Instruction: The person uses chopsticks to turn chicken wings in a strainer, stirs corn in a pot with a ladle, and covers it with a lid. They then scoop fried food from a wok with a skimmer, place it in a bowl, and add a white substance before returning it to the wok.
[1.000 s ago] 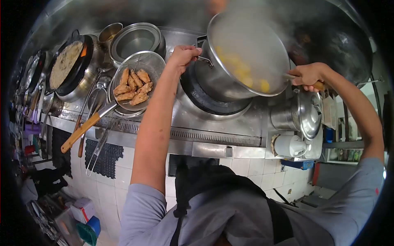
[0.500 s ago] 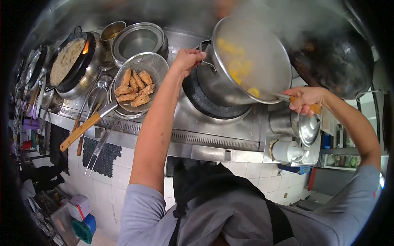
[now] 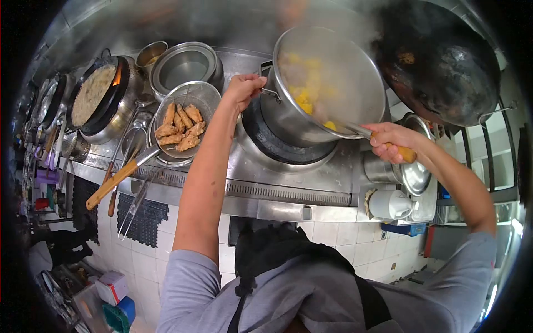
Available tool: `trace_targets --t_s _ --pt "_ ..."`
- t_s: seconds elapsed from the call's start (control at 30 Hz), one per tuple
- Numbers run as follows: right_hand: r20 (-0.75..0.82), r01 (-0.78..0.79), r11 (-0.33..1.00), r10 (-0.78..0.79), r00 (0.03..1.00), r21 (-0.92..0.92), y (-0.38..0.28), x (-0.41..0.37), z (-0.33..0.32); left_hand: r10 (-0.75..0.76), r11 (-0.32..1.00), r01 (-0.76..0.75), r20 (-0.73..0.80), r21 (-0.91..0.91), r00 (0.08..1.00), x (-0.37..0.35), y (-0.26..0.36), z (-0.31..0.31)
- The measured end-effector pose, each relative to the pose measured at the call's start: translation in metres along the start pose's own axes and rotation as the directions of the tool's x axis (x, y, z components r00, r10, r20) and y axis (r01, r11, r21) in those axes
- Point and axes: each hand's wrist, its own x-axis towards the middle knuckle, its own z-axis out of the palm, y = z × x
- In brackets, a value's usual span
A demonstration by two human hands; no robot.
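Note:
A large steel pot sits tilted on the burner ring, and steam blurs its inside. My left hand is closed on the wire handle at the pot's left side. Yellow chunks of food lie in the pot. Wrapped around the wooden handle of a metal-shafted utensil is my right hand, over the pot's near right rim. The utensil's head is hidden inside the pot. Left of my left forearm, a wire-mesh skimmer holds several browned fried pieces.
A wide pot of liquid stands behind the skimmer. Farther left, a wok of bubbling oil has flame at its edge. A blackened wok leans at upper right. Tongs overhang the counter's front edge.
My right hand has moved left and slightly down with the utensil, whose shaft reaches farther into the pot. My left hand keeps its hold on the pot handle. The view has shifted slightly.

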Motion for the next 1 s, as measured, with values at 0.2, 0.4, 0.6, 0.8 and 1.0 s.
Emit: trace_targets --t_s 0.2,0.4,0.6,0.8,1.0 --pt "-0.109 0.177 0.984 -0.18 0.978 -0.037 0.034 -0.042 0.009 -0.011 1.0 0.011 -0.005 -0.024 1.0 -0.001 0.0 0.0" --pt "-0.37 -0.003 0.688 -0.386 0.845 -0.726 0.041 -0.061 0.008 0.001 0.999 -0.002 -0.02 -0.044 1.0 -0.005 0.003 0.004" --pt "-0.359 -0.503 -0.109 -0.572 0.737 -0.858 0.006 -0.052 0.005 -0.017 1.0 0.017 0.003 -0.005 1.0 -0.002 0.002 -0.001" --pt "-0.331 -0.349 -0.027 -0.26 0.907 -0.937 -0.042 -0.029 -0.012 0.018 0.999 -0.021 -0.083 -0.031 0.996 -0.003 -0.002 0.005" --pt "-0.242 -0.417 0.814 0.344 0.907 -0.404 -0.065 -0.017 -0.044 0.052 0.996 -0.054 -0.033 -0.075 0.998 -0.002 -0.005 0.003"
